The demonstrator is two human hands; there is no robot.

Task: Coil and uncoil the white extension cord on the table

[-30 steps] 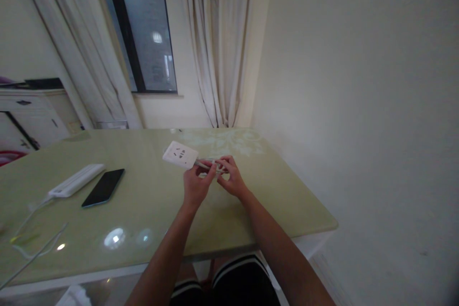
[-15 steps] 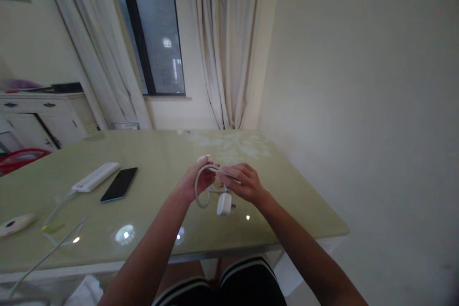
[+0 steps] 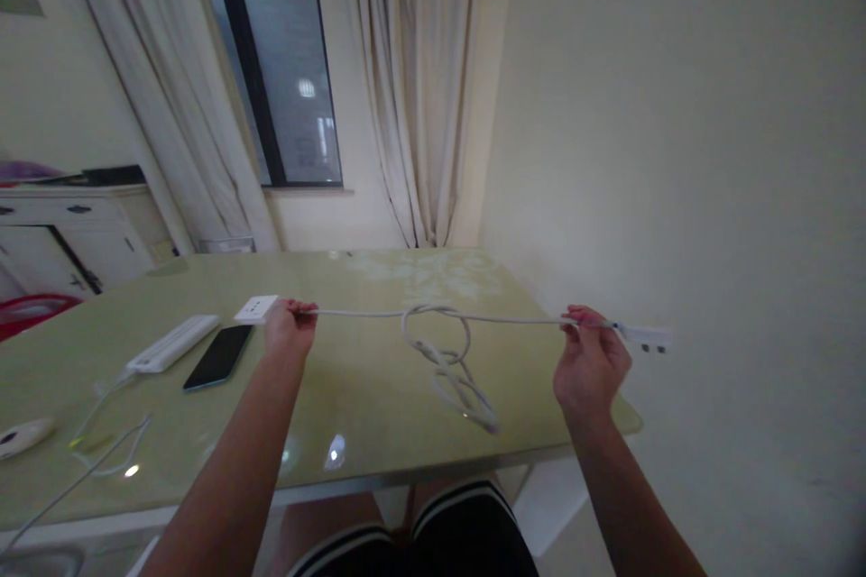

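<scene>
A white cable (image 3: 360, 314) stretches between my two hands above the table, with a loose knot-like tangle of loops (image 3: 466, 392) hanging from its middle. My left hand (image 3: 290, 326) is closed on the cable's left part, beside a white block with small dark holes (image 3: 255, 309). On the right, my right hand (image 3: 590, 361) pinches the cable near its other end. Past those fingers a blurred white piece with dark marks (image 3: 646, 339) sticks out over the table's right edge.
The glossy pale green table (image 3: 352, 397) carries a white power strip (image 3: 174, 343), a black phone (image 3: 218, 358) and a white oval device (image 3: 25, 438) on its left side. Another cable (image 3: 74, 485) runs over the front edge. A plain wall (image 3: 710, 198) rises on the right.
My hands were together at the middle with the cable looped between them. They have moved far apart, left and right, and the cable is now drawn out with tangled loops hanging down.
</scene>
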